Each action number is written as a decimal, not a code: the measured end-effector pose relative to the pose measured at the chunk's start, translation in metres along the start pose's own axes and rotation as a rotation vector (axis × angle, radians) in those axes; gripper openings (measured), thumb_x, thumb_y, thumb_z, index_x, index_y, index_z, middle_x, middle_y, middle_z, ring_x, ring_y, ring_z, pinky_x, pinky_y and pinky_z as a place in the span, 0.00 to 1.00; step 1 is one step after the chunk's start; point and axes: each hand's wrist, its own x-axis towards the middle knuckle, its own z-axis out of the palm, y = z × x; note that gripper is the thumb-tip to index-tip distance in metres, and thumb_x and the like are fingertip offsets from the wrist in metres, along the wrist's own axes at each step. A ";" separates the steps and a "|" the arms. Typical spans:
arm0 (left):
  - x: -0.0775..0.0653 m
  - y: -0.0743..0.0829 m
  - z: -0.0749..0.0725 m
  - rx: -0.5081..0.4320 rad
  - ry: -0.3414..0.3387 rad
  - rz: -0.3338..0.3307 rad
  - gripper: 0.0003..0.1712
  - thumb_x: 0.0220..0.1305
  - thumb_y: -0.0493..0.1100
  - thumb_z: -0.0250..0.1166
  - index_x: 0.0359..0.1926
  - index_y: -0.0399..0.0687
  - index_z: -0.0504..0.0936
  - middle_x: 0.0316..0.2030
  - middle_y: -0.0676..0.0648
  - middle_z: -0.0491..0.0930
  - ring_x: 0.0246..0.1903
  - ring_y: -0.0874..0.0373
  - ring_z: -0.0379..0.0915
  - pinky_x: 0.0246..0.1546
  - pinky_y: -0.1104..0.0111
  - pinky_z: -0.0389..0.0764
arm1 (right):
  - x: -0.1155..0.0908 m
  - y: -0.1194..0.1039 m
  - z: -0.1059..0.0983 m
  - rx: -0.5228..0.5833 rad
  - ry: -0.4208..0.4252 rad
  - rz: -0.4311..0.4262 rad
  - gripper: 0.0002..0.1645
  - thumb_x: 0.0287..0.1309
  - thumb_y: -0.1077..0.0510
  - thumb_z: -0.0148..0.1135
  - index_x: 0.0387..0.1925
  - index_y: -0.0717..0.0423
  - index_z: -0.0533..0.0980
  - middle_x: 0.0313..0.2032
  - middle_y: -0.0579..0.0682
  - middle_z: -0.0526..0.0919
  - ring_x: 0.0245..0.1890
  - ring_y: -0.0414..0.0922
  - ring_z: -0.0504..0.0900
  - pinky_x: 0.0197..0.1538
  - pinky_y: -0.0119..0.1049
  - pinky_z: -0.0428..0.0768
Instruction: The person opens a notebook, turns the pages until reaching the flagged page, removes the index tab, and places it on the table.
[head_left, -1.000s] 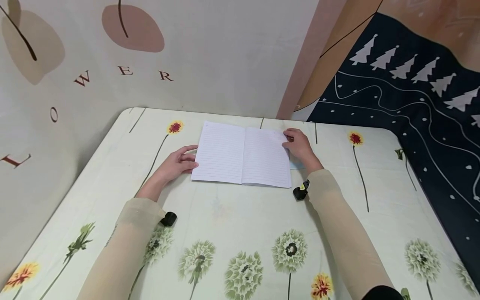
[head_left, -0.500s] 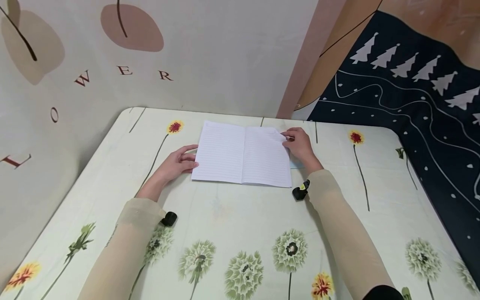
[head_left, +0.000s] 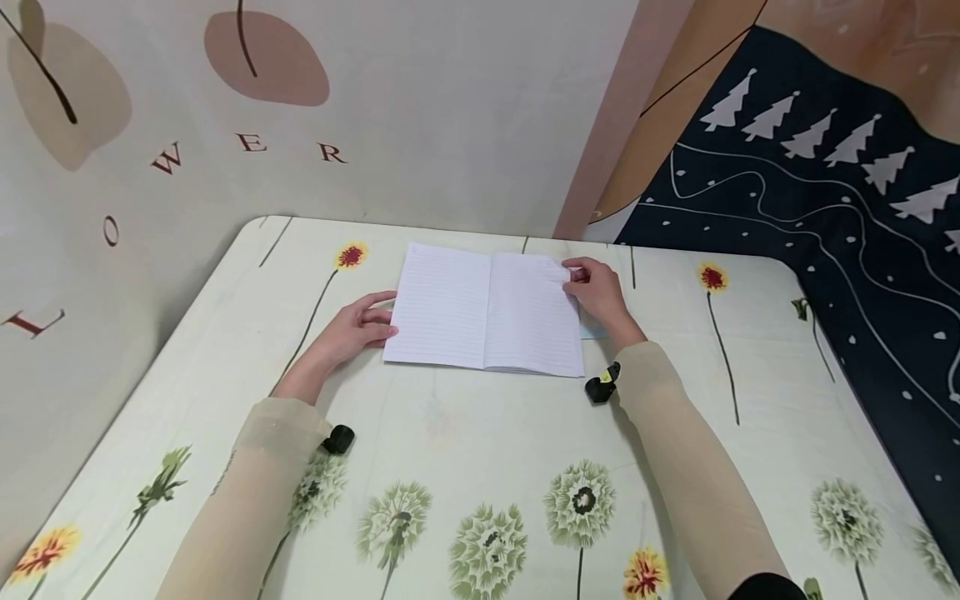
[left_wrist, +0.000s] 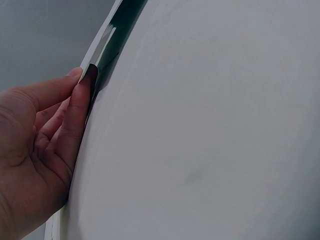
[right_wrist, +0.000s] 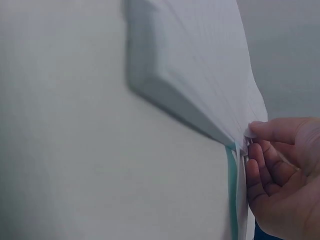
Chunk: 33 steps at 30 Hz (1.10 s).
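An open notebook (head_left: 442, 308) with white lined pages lies near the far side of the table. My left hand (head_left: 348, 333) is at its left edge. The left wrist view shows that thumb and fingers (left_wrist: 75, 105) pinching the edge, with a dark green cover showing underneath. On the other side, my right hand (head_left: 600, 293) pinches the right page's outer edge near the top corner, and the page is bent there. In the right wrist view, thumb and fingertips (right_wrist: 257, 131) meet at the page edges, above a light blue-green cover strip (right_wrist: 232, 190).
A white cloth printed with flowers (head_left: 450, 433) covers the table. Behind it rises a pale wall hanging (head_left: 450, 125) with letters, and a dark cloth with white trees (head_left: 810, 192) hangs at the right. Small black wrist cameras (head_left: 339, 439) sit at both cuffs.
The top right corner of the right page has become bent at my right fingers, which have shifted slightly left. My left hand has stayed in place.
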 end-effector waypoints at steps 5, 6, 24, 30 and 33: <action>-0.001 0.000 0.000 0.002 0.002 -0.005 0.38 0.72 0.36 0.59 0.77 0.51 0.56 0.58 0.31 0.76 0.40 0.71 0.78 0.42 0.78 0.83 | 0.002 0.001 0.000 0.010 0.021 0.059 0.32 0.66 0.63 0.61 0.69 0.57 0.66 0.48 0.58 0.79 0.45 0.49 0.74 0.54 0.38 0.74; -0.001 0.001 0.000 0.005 0.003 -0.007 0.38 0.72 0.36 0.59 0.77 0.51 0.56 0.58 0.31 0.76 0.40 0.70 0.78 0.41 0.78 0.83 | 0.003 0.001 0.000 0.017 0.027 0.064 0.32 0.66 0.63 0.61 0.69 0.57 0.65 0.49 0.59 0.80 0.46 0.49 0.75 0.54 0.38 0.75; 0.000 0.000 0.000 0.008 0.001 0.004 0.38 0.72 0.36 0.59 0.78 0.51 0.56 0.59 0.31 0.76 0.40 0.71 0.78 0.42 0.78 0.83 | 0.000 0.002 0.001 0.082 0.035 -0.045 0.24 0.65 0.67 0.58 0.62 0.63 0.70 0.55 0.62 0.76 0.52 0.53 0.74 0.61 0.43 0.75; -0.003 0.000 0.000 0.018 -0.002 -0.004 0.38 0.72 0.36 0.59 0.78 0.51 0.55 0.61 0.32 0.75 0.41 0.69 0.78 0.43 0.78 0.82 | -0.003 -0.002 0.003 0.131 0.015 -0.101 0.26 0.66 0.68 0.55 0.64 0.60 0.68 0.58 0.62 0.76 0.55 0.54 0.74 0.65 0.47 0.75; -0.002 0.002 0.001 0.016 -0.003 0.004 0.38 0.72 0.37 0.59 0.78 0.51 0.55 0.61 0.32 0.75 0.41 0.69 0.78 0.43 0.78 0.83 | -0.005 -0.005 0.003 0.137 0.013 -0.153 0.22 0.66 0.69 0.55 0.61 0.61 0.71 0.57 0.61 0.76 0.56 0.55 0.75 0.65 0.49 0.75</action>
